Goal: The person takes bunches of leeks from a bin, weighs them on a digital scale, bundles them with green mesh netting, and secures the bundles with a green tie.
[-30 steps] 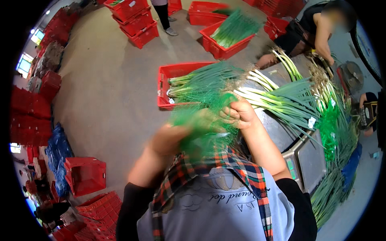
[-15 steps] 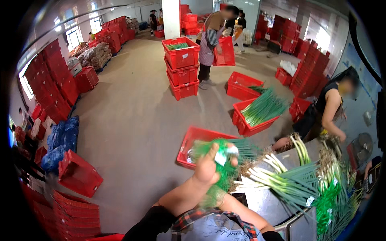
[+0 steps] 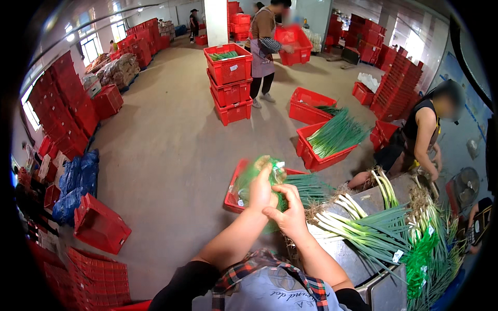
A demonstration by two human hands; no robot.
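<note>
Both my hands are at a green mesh bag [image 3: 244, 181], held up in front of me over a red crate. My left hand [image 3: 263, 191] is closed on the gathered netting, which hangs about its fingers and hides some of them. Close against it, my right hand [image 3: 291, 213] grips more of the netting, its thumb near the left wrist. A white label shows on the mesh. To the right, long green onions [image 3: 358, 228] with white stalks and roots lie on a metal table [image 3: 332, 254]. More green mesh bags [image 3: 421, 259] lie over the onions at the table's right end.
A red crate [image 3: 231, 199] stands beneath my hands, with green onion leaves beside it. Farther off are an onion-filled crate [image 3: 324, 160] and a crate stack [image 3: 231, 96]. One co-worker [image 3: 264, 46] carries a crate; another [image 3: 428, 129] bends at the table's far right. Crates line the left.
My right hand has risen from below to meet the left at the mesh bag. The bag has shifted slightly up and left. The far co-worker has lifted the red crate.
</note>
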